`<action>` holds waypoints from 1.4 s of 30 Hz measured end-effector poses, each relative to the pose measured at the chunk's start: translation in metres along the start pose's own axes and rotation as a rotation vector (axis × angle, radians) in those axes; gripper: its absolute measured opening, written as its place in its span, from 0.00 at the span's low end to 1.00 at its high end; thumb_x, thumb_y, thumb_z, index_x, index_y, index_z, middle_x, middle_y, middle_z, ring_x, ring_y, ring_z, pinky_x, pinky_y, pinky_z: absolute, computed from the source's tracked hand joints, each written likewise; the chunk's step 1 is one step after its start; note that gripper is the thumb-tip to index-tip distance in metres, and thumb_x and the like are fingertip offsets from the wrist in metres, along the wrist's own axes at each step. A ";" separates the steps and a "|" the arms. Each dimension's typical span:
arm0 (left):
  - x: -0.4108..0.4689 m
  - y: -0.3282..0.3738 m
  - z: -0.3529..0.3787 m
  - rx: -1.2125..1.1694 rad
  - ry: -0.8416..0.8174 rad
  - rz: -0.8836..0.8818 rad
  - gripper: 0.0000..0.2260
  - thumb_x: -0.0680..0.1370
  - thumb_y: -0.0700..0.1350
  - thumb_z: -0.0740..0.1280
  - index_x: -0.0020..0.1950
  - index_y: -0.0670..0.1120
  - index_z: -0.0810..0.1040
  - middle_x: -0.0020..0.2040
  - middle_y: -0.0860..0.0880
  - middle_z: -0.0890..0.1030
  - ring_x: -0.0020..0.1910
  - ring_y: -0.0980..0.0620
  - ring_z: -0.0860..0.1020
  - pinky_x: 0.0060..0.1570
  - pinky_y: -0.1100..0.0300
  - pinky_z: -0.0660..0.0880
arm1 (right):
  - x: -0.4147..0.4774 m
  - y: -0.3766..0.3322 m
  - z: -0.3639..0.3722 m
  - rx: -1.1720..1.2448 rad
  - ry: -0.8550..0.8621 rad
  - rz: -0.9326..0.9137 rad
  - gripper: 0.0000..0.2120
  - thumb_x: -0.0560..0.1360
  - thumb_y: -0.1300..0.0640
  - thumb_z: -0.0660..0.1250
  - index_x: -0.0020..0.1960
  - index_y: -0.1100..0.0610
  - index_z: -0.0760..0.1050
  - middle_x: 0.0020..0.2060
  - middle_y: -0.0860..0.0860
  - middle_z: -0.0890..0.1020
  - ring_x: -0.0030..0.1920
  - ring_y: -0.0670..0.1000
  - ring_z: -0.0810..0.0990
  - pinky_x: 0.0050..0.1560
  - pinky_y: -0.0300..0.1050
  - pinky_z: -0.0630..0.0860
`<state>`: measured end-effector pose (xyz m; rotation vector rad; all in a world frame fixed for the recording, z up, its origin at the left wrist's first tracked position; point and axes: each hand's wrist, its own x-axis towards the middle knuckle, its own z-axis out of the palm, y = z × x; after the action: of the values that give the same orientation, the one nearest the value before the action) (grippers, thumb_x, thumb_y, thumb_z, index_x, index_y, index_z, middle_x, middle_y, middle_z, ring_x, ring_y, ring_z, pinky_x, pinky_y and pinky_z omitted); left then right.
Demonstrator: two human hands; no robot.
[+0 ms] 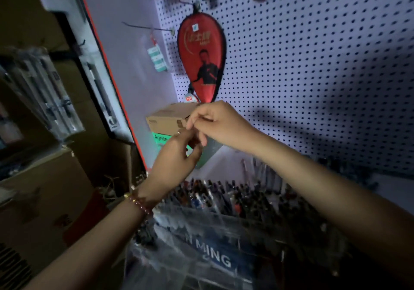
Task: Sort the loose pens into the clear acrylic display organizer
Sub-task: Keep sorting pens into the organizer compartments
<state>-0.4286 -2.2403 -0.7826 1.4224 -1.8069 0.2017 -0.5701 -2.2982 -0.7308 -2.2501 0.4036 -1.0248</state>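
The left hand point(177, 153) and right hand point(216, 121) meet, fingers curled, both pinching what seems a grey translucent packet point(211, 149). It hangs above the near clear acrylic display organizer point(170, 265). It is best opened directly over the standing pens point(224, 194), so that none spill.

Pale shelf point(226, 164), clear acrylic organizer point(201, 233) of pens point(224, 193), stacked boxes point(167, 119) behind
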 end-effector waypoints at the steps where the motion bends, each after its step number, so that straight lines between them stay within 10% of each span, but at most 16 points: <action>1: 0.013 0.000 0.012 0.004 -0.041 -0.005 0.04 0.73 0.42 0.62 0.45 0.50 0.72 0.40 0.51 0.76 0.40 0.53 0.76 0.42 0.57 0.72 | 0.000 0.007 -0.013 0.012 0.002 0.021 0.10 0.76 0.66 0.61 0.42 0.59 0.79 0.24 0.53 0.78 0.25 0.44 0.76 0.39 0.38 0.76; 7: 0.085 0.006 0.089 -0.024 -0.881 -0.436 0.11 0.79 0.41 0.63 0.61 0.48 0.74 0.53 0.50 0.77 0.52 0.52 0.77 0.51 0.60 0.74 | -0.009 0.072 -0.084 -0.038 0.085 0.230 0.11 0.78 0.61 0.60 0.45 0.56 0.81 0.22 0.48 0.78 0.20 0.45 0.65 0.24 0.33 0.65; 11: 0.093 -0.015 0.152 0.017 -1.157 -0.628 0.16 0.80 0.40 0.62 0.67 0.50 0.66 0.50 0.50 0.76 0.48 0.52 0.76 0.47 0.57 0.76 | -0.025 0.100 -0.111 -0.027 -0.015 0.374 0.11 0.80 0.61 0.58 0.49 0.58 0.80 0.27 0.52 0.78 0.16 0.40 0.66 0.20 0.27 0.61; 15: 0.086 -0.037 0.185 0.104 -1.040 -0.624 0.10 0.77 0.45 0.69 0.53 0.47 0.68 0.40 0.47 0.75 0.32 0.53 0.73 0.31 0.62 0.75 | -0.036 0.122 -0.115 -0.061 -0.139 0.443 0.11 0.80 0.63 0.58 0.50 0.59 0.80 0.29 0.50 0.79 0.18 0.40 0.66 0.22 0.30 0.64; 21: 0.082 -0.053 0.180 -0.121 -0.916 -0.687 0.05 0.75 0.35 0.68 0.46 0.43 0.74 0.46 0.43 0.77 0.38 0.51 0.78 0.43 0.58 0.78 | -0.039 0.144 -0.101 -0.083 -0.220 0.453 0.11 0.79 0.62 0.59 0.50 0.60 0.81 0.24 0.45 0.80 0.20 0.44 0.66 0.24 0.34 0.65; 26: 0.080 -0.051 0.181 0.031 -0.817 -0.664 0.08 0.76 0.39 0.66 0.47 0.43 0.65 0.43 0.43 0.72 0.36 0.50 0.72 0.32 0.60 0.71 | -0.038 0.147 -0.092 -0.078 -0.210 0.450 0.11 0.80 0.61 0.60 0.49 0.62 0.80 0.29 0.51 0.80 0.17 0.41 0.64 0.21 0.32 0.64; 31: 0.098 -0.032 0.164 -0.482 -0.401 -0.625 0.04 0.78 0.35 0.63 0.46 0.41 0.68 0.41 0.45 0.71 0.38 0.52 0.72 0.40 0.59 0.74 | -0.032 0.163 -0.082 -0.149 -0.062 0.601 0.20 0.79 0.45 0.61 0.36 0.59 0.70 0.28 0.57 0.74 0.24 0.47 0.64 0.33 0.41 0.66; 36: 0.098 -0.014 0.154 -0.634 -0.528 -0.274 0.03 0.75 0.30 0.65 0.43 0.35 0.72 0.31 0.47 0.75 0.33 0.50 0.74 0.45 0.54 0.75 | -0.022 0.164 -0.071 0.060 0.143 0.506 0.16 0.79 0.45 0.59 0.39 0.53 0.73 0.36 0.50 0.76 0.35 0.47 0.74 0.42 0.44 0.71; 42: 0.091 -0.018 0.165 -0.471 -0.539 -0.426 0.10 0.76 0.48 0.69 0.52 0.44 0.74 0.49 0.49 0.78 0.46 0.56 0.76 0.45 0.64 0.74 | -0.017 0.159 -0.073 -0.213 0.382 0.423 0.21 0.81 0.46 0.55 0.33 0.54 0.63 0.25 0.49 0.70 0.25 0.49 0.68 0.31 0.43 0.64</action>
<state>-0.4973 -2.4076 -0.8366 1.5490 -1.7336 -0.8430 -0.6396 -2.4402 -0.8076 -2.0080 1.1453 -1.2178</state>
